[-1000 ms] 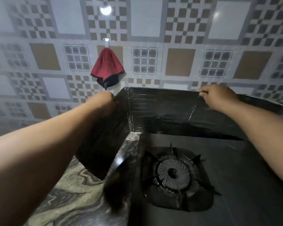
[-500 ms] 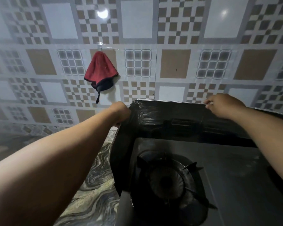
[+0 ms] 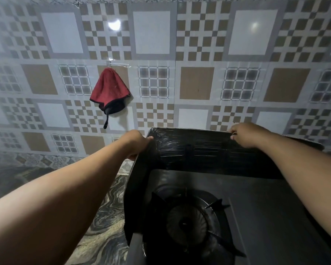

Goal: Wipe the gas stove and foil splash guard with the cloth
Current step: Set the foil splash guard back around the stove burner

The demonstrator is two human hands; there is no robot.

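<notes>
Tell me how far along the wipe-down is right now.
Nothing visibly wiped yet. In hand: the left hand grips the foil splash guard at its left corner and the right hand pinches its top edge; neither holds a cloth. The red cloth hangs on the tiled wall. Left to do: fetch the cloth, then wipe the guard and the gas stove.

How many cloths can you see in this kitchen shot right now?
1. A red cloth with dark trim hangs from a hook on the tiled wall, up and left of the foil splash guard. Neither hand holds one; others may be out of view.
</notes>
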